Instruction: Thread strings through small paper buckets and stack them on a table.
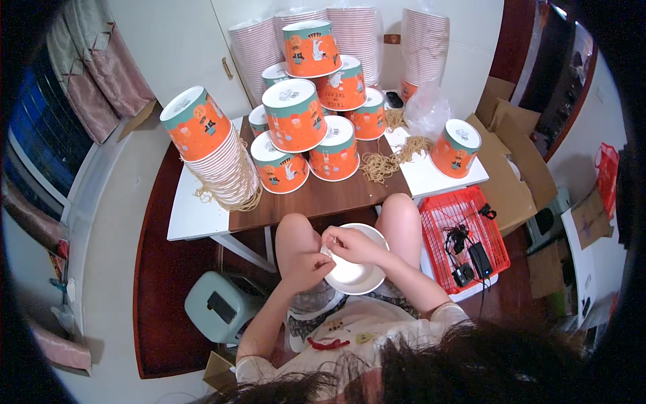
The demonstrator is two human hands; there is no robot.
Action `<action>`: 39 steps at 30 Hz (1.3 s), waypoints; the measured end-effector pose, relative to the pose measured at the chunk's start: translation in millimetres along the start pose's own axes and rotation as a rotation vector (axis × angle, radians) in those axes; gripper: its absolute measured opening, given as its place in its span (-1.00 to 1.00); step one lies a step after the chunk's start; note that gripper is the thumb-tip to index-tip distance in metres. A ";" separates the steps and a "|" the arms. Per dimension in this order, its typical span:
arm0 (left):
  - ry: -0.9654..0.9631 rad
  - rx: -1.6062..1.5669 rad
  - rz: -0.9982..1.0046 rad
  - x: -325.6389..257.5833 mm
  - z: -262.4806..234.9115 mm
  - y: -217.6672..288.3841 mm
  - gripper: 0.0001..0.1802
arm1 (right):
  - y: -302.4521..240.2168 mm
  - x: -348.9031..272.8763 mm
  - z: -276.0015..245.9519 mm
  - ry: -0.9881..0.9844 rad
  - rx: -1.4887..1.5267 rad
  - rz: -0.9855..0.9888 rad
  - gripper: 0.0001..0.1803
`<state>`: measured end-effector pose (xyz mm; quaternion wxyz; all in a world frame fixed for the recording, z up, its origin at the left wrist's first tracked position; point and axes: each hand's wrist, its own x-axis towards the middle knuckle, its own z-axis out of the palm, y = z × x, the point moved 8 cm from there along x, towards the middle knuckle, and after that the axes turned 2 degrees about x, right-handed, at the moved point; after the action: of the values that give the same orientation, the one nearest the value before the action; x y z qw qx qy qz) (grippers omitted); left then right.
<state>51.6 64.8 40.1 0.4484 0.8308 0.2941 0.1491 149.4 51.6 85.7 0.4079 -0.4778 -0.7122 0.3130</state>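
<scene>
A white-lined paper bucket rests in my lap between my knees, its open mouth facing up. My left hand is closed in a pinch at the bucket's left rim. Just beyond it, my right hand reaches over the mouth, fingertips pressed together at the same side of the rim. Whatever lies between the fingers is too small to make out. On the table ahead, orange and green printed buckets stand upside down, piled in tiers. Beige cord lies in loose bundles beside them.
A tall nested bucket stack with cords hanging round it leans at the table's left. One bucket stands at the right. A red basket holds chargers and cables. A pale green stool stands left; cardboard boxes sit right.
</scene>
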 end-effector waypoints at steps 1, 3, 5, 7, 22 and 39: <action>-0.008 -0.030 -0.028 0.2 -0.2 -3.2 -0.88 | 2.6 -0.4 1.8 -0.008 0.013 0.044 -0.88; -0.014 -0.119 -0.070 -0.2 -0.7 -2.6 -0.88 | 0.1 -4.9 -4.8 0.141 -0.140 -0.097 -0.90; -0.018 -0.209 -0.116 -1.4 -1.3 -2.0 -0.88 | -11.8 -18.1 -8.4 0.287 -0.291 -0.239 -0.93; 0.009 -0.272 -0.192 -3.4 -3.0 -6.2 -0.86 | 8.9 -26.4 0.7 0.179 -0.293 0.107 -0.95; -0.042 -0.859 -0.320 -9.0 14.2 -59.9 -0.85 | 0.0 -55.2 22.5 0.396 0.013 0.031 -0.94; 0.057 -0.434 -0.129 -11.5 -3.9 -43.6 -0.82 | 21.6 -44.6 37.3 0.273 -0.018 0.177 -0.87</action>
<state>25.1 78.7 6.1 0.6166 0.6899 0.3201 0.2034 135.2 15.2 37.5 0.4673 -0.5805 -0.6080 0.2737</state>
